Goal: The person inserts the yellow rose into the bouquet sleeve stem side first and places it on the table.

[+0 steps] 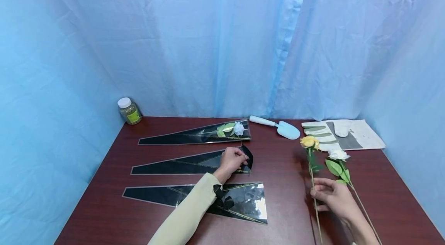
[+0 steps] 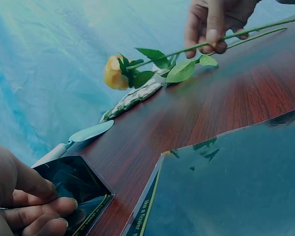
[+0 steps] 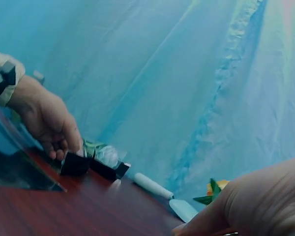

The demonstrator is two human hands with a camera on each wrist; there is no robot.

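My left hand (image 1: 231, 162) pinches the upper film at the wide end of the middle black flower sleeve (image 1: 163, 167). That end is lifted and curls up from the table. Over the right side of the table, my right hand (image 1: 335, 198) holds a yellow rose (image 1: 309, 142) by its stem between thumb and fingers, bloom pointing away from me. A white rose (image 1: 338, 155) with green leaves lies on the table beside that hand. In the left wrist view, my fingertips (image 2: 64, 206) are on the sleeve; in the right wrist view, the yellow rose is mostly hidden behind my hand.
A back sleeve (image 1: 180, 136) contains a pale blue rose (image 1: 238, 128). The front sleeve (image 1: 247, 198) lies flat under my left forearm. Along the back are a lidded jar (image 1: 130, 111), a small trowel (image 1: 287, 130) and gloves (image 1: 347, 135). Blue curtains (image 1: 174, 44) surround the table.
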